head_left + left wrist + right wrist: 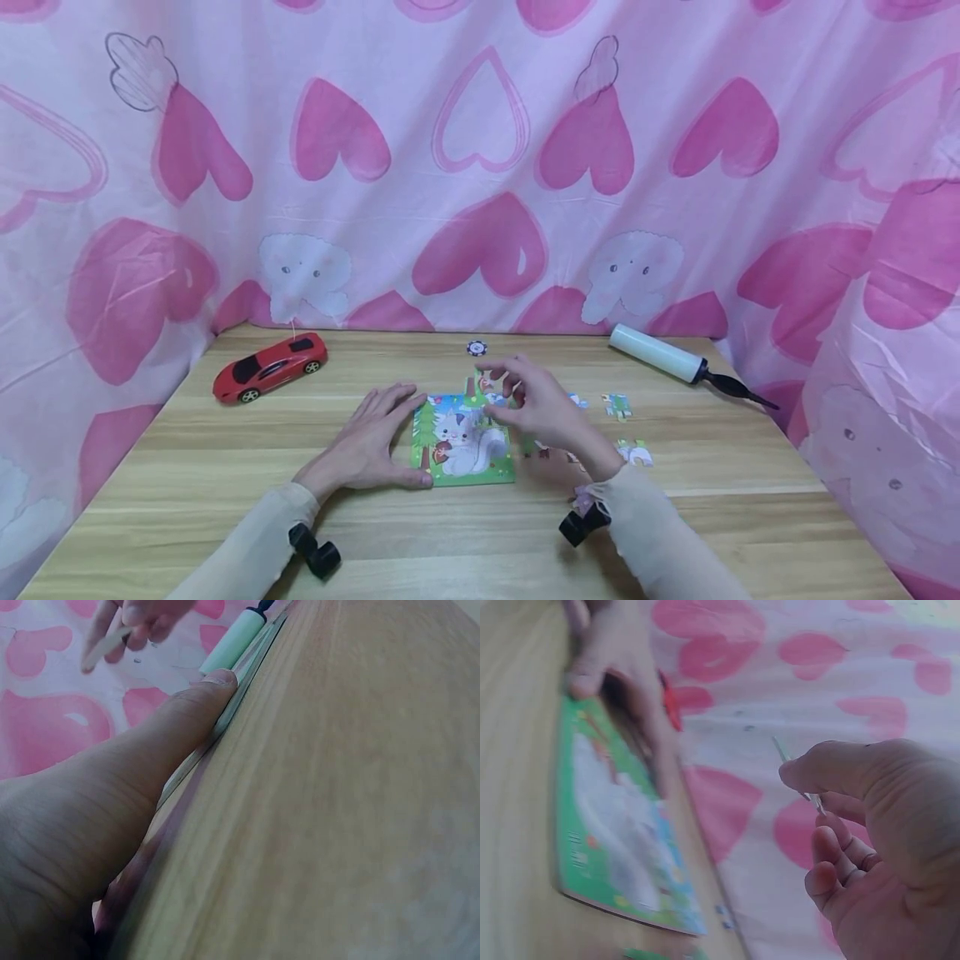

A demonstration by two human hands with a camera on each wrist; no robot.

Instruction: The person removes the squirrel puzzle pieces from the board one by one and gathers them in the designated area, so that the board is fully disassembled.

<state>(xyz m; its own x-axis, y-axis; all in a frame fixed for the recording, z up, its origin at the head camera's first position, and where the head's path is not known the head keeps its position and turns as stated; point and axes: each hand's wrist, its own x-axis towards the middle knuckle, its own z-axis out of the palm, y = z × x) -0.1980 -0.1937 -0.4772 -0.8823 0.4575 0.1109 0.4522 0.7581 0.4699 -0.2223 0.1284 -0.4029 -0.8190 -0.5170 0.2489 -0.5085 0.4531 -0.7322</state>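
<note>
The right hand (540, 408) pinches a puzzle piece (487, 382) above the puzzle (465, 442) at frame centre. The left hand (371, 442), spread flat on the bench (225, 500), should steady the puzzle edge while the piece goes down flat.

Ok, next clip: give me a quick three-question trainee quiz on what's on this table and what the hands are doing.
1. True or false: the left hand lies flat beside the assembled puzzle.
2. What does the right hand pinch?
A. a puzzle piece
B. the red toy car
C. the hand pump
3. Which small round thing lies at the table's far edge, behind the puzzle?

Key:
1. True
2. A
3. The poker chip
</note>
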